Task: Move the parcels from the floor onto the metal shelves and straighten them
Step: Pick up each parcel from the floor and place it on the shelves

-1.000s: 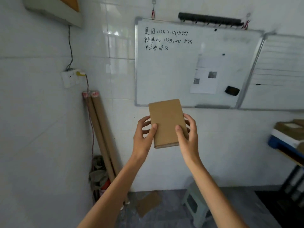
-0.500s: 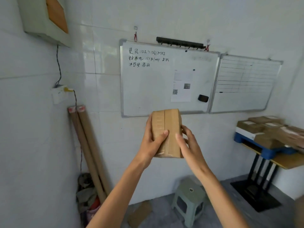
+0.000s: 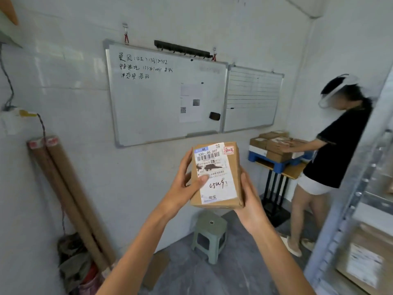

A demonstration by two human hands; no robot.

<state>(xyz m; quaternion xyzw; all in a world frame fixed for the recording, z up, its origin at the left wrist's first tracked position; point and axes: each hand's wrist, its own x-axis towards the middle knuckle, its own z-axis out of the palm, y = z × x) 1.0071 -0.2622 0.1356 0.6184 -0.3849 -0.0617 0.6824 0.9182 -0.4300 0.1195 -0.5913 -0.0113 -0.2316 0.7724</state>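
The small brown cardboard parcel [image 3: 217, 175] stands nearly upright in mid-air before the tiled wall. Its long axis is vertical, and its white shipping label faces the camera with the barcode uppermost. The left hand [image 3: 184, 188] grips its left edge, thumb pressed on the label. The right hand [image 3: 251, 201] cups its right side and lower corner. At the right edge, the grey metal shelf [image 3: 350, 188] holds a labelled cardboard box [image 3: 365, 262]. A blue plastic pallet [image 3: 276, 166] on the far bench [image 3: 290, 174] carries more boxes.
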